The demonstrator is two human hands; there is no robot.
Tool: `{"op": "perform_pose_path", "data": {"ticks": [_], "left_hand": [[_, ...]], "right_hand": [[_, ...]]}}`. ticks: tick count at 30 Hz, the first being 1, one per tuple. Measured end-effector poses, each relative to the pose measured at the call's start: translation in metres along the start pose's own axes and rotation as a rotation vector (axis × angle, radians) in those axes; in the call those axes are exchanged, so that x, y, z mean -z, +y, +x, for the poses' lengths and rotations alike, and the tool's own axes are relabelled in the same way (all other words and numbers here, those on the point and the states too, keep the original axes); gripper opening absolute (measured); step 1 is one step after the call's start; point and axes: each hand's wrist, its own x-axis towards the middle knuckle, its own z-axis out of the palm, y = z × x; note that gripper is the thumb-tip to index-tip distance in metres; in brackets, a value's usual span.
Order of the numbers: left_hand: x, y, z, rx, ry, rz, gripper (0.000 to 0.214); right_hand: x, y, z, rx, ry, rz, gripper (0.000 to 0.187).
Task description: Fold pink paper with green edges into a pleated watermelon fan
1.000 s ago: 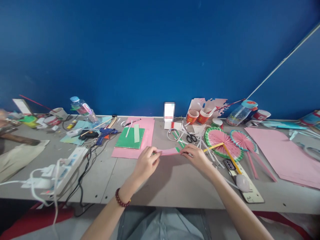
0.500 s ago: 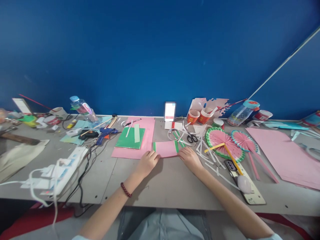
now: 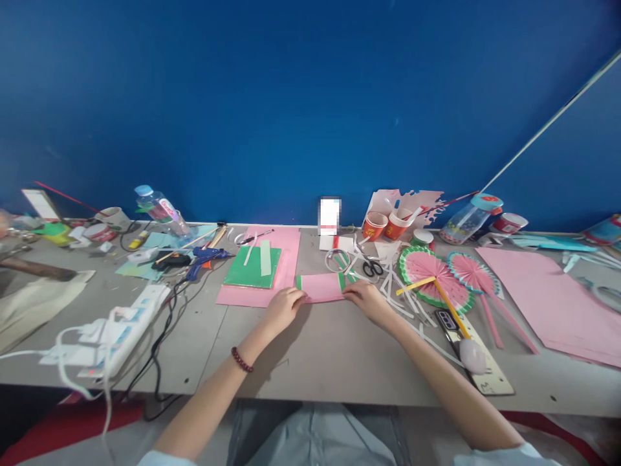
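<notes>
A strip of pink paper [image 3: 322, 288] with narrow green bands at both ends is stretched between my hands, over the grey table. My left hand [image 3: 285, 307] pinches its lower left corner, fingers closed. At the lower right corner, my right hand [image 3: 365, 300] has thumb and fingers closed on the paper too. Just left of the strip, a green paper pack [image 3: 253, 268] lies on a larger pink sheet [image 3: 291, 249]. Black-handled scissors [image 3: 373, 268] and white paper scraps [image 3: 388, 288] lie beyond my right hand. Round pleated watermelon fans [image 3: 431, 275] rest further right.
A blue glue gun [image 3: 204, 259] and a white power strip [image 3: 130, 330] with cables lie on the left. Paper cups [image 3: 376, 224], a lidded bottle [image 3: 470, 219] and a phone [image 3: 447, 320] are on the right. Blue wall [image 3: 310, 116] backs the table.
Both hands have shifted slightly, and the pink strip looks a little raised along its near edge, still held at both ends. The other things stay where they were.
</notes>
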Motion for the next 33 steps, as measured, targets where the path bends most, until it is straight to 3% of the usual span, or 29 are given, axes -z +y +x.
{"op": "perform_pose_path", "data": {"ticks": [5,12,25,33], "left_hand": [[0.007,-0.004,0.014,0.084,-0.057,-0.129,0.014],[0.008,-0.007,0.024,0.153,-0.087,-0.143,0.013],[0.011,-0.005,0.030,0.290,-0.181,-0.256,0.011],[0.008,-0.005,0.031,0.268,-0.182,-0.244,0.012]], "right_hand": [[-0.001,0.003,0.005,-0.182,-0.007,0.121,0.016],[-0.001,0.001,0.009,-0.320,-0.027,0.181,0.018],[0.001,-0.002,0.013,-0.323,-0.077,0.154,0.016],[-0.003,0.003,0.013,-0.305,-0.070,0.163,0.014]]}}
